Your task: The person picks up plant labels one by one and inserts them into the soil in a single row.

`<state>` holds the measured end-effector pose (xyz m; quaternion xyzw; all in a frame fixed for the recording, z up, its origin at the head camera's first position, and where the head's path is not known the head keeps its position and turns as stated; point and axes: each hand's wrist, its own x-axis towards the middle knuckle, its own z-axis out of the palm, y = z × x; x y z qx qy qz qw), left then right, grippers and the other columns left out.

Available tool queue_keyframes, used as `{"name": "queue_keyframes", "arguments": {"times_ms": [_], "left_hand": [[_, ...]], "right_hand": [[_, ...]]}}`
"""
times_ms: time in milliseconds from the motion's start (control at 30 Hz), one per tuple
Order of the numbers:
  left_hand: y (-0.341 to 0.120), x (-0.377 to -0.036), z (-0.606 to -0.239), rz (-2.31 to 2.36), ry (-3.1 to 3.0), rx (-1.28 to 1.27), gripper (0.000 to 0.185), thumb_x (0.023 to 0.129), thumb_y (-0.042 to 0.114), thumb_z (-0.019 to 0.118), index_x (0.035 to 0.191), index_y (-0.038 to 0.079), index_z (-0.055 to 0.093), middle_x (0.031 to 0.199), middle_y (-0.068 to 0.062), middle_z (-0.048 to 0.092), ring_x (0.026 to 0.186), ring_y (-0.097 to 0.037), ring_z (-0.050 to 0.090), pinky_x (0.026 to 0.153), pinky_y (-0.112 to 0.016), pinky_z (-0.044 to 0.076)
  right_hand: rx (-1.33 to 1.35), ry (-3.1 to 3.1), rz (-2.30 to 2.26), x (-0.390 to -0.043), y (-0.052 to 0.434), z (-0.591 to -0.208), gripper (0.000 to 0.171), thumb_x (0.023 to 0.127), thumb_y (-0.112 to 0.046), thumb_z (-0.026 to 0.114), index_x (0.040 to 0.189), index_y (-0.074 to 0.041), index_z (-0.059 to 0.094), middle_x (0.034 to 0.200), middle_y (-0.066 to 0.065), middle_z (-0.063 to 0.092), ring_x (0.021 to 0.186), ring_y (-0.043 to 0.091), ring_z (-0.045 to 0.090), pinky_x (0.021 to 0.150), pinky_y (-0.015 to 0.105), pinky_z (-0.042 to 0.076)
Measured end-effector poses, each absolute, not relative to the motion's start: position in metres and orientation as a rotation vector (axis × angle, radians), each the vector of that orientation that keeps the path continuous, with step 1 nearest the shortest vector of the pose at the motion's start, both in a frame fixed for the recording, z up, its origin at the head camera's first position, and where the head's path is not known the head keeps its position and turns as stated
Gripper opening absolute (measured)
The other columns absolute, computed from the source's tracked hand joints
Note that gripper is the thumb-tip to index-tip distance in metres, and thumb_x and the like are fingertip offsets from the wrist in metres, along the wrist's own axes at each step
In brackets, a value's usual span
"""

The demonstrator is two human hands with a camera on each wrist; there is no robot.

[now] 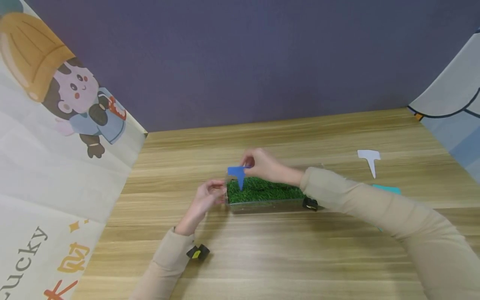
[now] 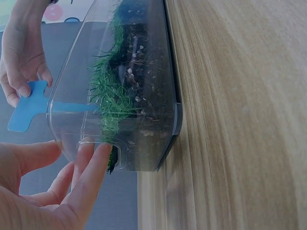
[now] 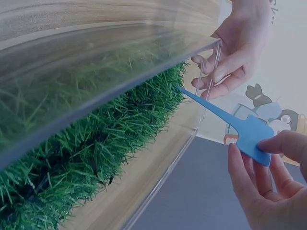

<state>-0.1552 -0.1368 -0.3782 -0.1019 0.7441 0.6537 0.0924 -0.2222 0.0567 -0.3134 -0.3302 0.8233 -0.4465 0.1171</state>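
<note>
Blue T-shaped tag (image 1: 238, 174) stands upright, tip down in the grass (image 1: 262, 189)
Right hand (image 1: 260, 164) pinches its flat head; left hand (image 1: 208, 196) fingers, straight together, press the clear box (image 1: 262, 205) end

On the pale printed cloth hanging at the left of the scene (image 1: 56, 187), grey letters reading "ucky" are showing near its lower edge, cut off by the frame, with orange characters beside them too partial to read.
</note>
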Motion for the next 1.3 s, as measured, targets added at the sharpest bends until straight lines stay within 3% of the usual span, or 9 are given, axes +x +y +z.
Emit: {"name": "queue_keyframes", "arguments": {"times_ms": [967,1300], "left_hand": [[-0.138,-0.157,-0.38,1.918,2.231,-0.3,0.031,0.083,-0.002,0.054,0.112,-0.008,0.049,0.102,-0.019,0.053,0.07,-0.013,0.055,0.073,-0.034,0.054],[-0.138,-0.156,-0.379,1.932,2.227,-0.302,0.029,0.083,-0.003,0.053,0.111,-0.008,0.05,0.095,-0.014,0.054,0.066,-0.012,0.056,0.071,-0.033,0.054]], "right_hand": [[-1.018,2.507,-1.114,-0.213,0.045,-0.319,0.01,0.074,0.002,0.06,0.082,-0.004,0.062,0.076,0.004,0.062,0.068,0.013,0.056,0.064,0.022,0.05],[-0.986,2.489,-1.088,-0.21,0.043,-0.321,0.009,0.075,0.001,0.061,0.082,-0.005,0.06,0.074,0.004,0.061,0.066,0.012,0.056,0.061,0.021,0.049]]}}
